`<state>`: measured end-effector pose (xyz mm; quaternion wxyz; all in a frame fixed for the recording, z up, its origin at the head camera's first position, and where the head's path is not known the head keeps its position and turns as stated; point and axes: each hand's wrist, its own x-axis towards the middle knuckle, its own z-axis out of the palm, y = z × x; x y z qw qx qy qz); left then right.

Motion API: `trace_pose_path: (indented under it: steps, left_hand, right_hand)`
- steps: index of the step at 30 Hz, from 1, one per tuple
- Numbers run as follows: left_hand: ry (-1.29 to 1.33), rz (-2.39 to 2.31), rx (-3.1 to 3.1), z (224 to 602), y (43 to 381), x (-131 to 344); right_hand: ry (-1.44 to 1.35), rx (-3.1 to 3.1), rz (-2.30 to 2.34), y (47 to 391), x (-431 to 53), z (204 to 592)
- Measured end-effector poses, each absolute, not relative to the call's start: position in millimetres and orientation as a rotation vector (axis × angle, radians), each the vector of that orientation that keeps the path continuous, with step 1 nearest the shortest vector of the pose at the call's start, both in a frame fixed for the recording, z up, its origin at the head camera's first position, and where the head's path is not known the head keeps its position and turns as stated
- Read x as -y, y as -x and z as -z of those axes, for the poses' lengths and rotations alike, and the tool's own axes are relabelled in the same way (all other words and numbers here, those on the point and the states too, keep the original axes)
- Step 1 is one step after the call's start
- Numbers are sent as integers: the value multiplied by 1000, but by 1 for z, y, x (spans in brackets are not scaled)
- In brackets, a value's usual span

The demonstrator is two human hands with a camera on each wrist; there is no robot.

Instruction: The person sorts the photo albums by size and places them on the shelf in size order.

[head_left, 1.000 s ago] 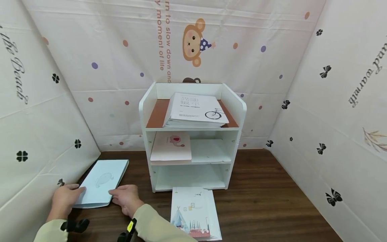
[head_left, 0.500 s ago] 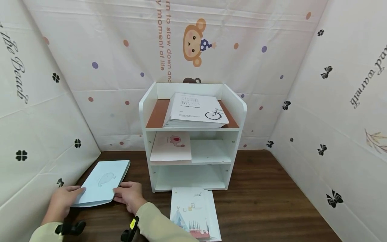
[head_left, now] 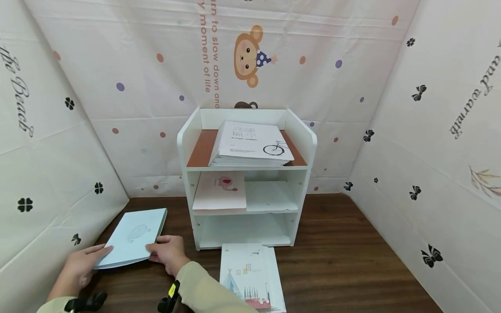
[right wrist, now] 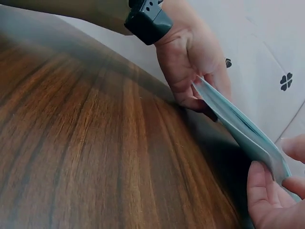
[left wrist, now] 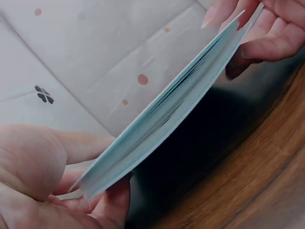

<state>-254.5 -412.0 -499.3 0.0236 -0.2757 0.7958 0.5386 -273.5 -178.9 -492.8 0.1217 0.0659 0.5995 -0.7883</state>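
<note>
A light blue notebook (head_left: 133, 237) with a faint animal outline on its cover is at the left of the table in the head view. My left hand (head_left: 80, 265) grips its near left corner, thumb on top of the cover. At the near right side, my right hand (head_left: 169, 253) pinches the edge between thumb and fingers. In the left wrist view the notebook (left wrist: 167, 109) is edge-on, tilted and slightly bowed, its near edge raised over the dark shadowed table. Both the left hand (right wrist: 195, 52) and right hand (right wrist: 274, 195) show fingers beneath it in the right wrist view.
A white three-level shelf (head_left: 305, 174) stands mid-table. Its top carries a stack of white books (head_left: 250, 145); its middle level holds a pink elephant notebook (head_left: 220, 191). Notebooks with a tent picture (head_left: 244, 274) lie before it, partly behind my right sleeve. A patterned cloth wall (head_left: 58, 174) borders the left.
The notebook has shifted and turned slightly, its near edge lifting a little. My left thumb lies farther over the cover. The right hand has moved up slightly, still gripping the right edge.
</note>
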Motion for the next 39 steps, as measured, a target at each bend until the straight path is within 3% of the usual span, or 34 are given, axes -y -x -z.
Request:
trace_pose_path:
  steps: [20,39]
  left_hand:
    - [848,-2175,-2176,493,244,386]
    - [828,-2233,-2174,480,232,363]
  right_hand:
    - [-240,-1738,2380,275,180,493]
    - [-197,-1608,2402,280,158,485]
